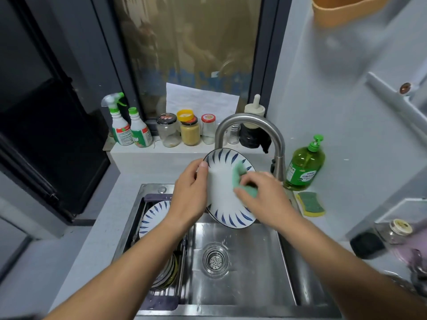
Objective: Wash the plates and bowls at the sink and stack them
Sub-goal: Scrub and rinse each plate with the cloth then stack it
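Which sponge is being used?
The green sponge pressed on the plate by the right hand; the yellow-edged sponge lies on the counter.

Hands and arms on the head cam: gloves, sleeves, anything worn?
No gloves: the left hand and right hand are bare. The left forearm and right forearm are bare too, with no sleeve in view down to the frame edge. No watch, wristband or ring shows, though the right hand is slightly blurred.
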Available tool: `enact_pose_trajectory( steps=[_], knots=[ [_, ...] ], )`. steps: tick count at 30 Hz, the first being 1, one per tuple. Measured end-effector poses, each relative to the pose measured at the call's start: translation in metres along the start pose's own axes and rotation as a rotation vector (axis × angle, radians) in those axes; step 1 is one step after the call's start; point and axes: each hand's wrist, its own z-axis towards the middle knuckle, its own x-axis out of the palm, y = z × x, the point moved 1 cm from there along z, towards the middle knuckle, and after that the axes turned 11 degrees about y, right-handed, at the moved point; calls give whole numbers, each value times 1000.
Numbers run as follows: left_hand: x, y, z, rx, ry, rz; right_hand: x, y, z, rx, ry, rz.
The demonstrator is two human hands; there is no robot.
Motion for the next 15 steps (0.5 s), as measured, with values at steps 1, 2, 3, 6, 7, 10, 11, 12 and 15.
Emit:
enact_pose_trajectory(
  steps=[1,2,3,6,7,10,11,12,15],
  knots=[
    [-1,1,0,-18,-9,-37,6,-4,-3,-45,63,-15],
    [-3,2,0,-39,-17,-65,9,-5,-5,-82,105,-13],
    [-5,2,0,-56,-23,-86,7,-8,-6,-113,131,-20],
    [-13,4,1,-76,-27,-133,4,-13,-7,-241,176,-247],
    [-14,2,2,-78,-22,-154,3,-13,-7,-273,204,-339],
    [-20,-1,8,-63,-15,-177,-1,-11,-5,-328,278,-537],
    [-22,-3,10,-54,-29,-185,-2,-10,-5,-335,296,-552],
    [-24,-3,12,-50,-54,-197,-2,-7,-5,-334,312,-525],
    [-26,-2,16,-55,-141,-220,10,15,-19,-282,388,-319]
  ],
)
